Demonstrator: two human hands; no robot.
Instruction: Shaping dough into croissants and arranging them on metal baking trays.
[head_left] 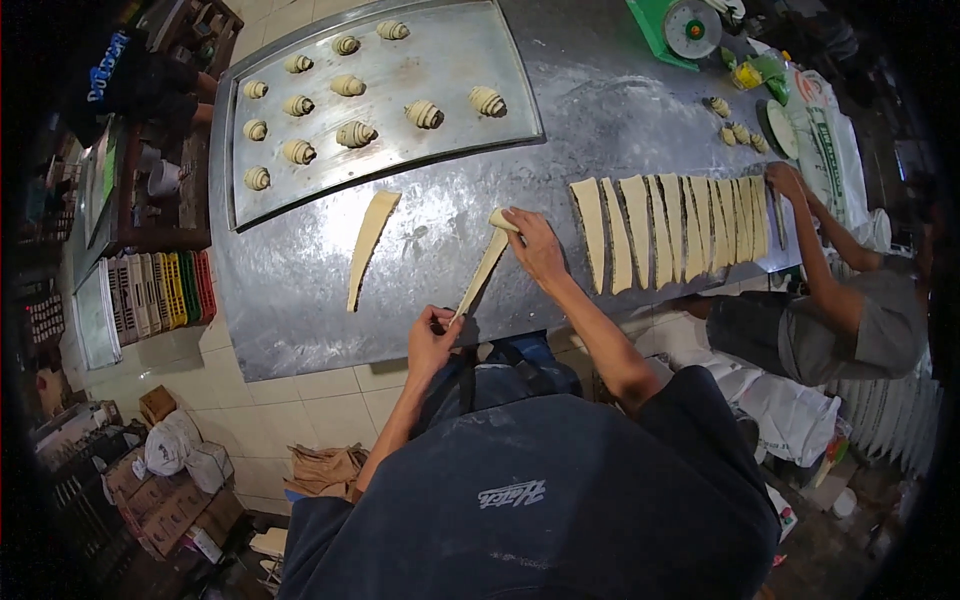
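A tapered dough strip stretches between my hands over the metal table. Its narrow end is pinched in the fingers of my left hand, close to the table's front edge. At the wide far end, which is partly curled into a roll, my right hand is closed on the dough. Another dough strip lies flat to the left. Right of my right hand, a row of several cut dough strips lies side by side, with dark filling at their edges.
A metal baking tray with several rolled dough pieces stands at the back left. A co-worker reaches to the strips' right end. Far right are a green scale, small dough pieces and a round plate.
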